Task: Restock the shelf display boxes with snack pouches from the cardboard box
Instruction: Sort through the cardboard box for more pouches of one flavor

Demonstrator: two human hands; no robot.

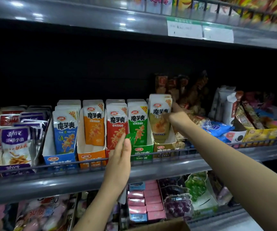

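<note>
Five display boxes stand in a row on the middle shelf: blue (pixel 59 160), orange (pixel 92 157), red, green (pixel 142 152) and olive-gold (pixel 162 148). Each holds upright snack pouches. My right hand (pixel 179 120) grips a stack of olive-gold pouches (pixel 159 114) held upright in the olive-gold box. My left hand (pixel 119 157) is raised flat in front of the red box, fingers straight, its fingertips at the red pouches (pixel 116 127) and the green pouches (pixel 137 125). A corner of the cardboard box (pixel 169 225) shows at the bottom edge.
A black wire rail (pixel 34 167) runs along the shelf front. Purple and red fish-snack pouches (pixel 16 139) fill the left. Mixed snack bags and a yellow box (pixel 259 134) crowd the right. The shelf below (pixel 151 202) holds pink packets and grape candy.
</note>
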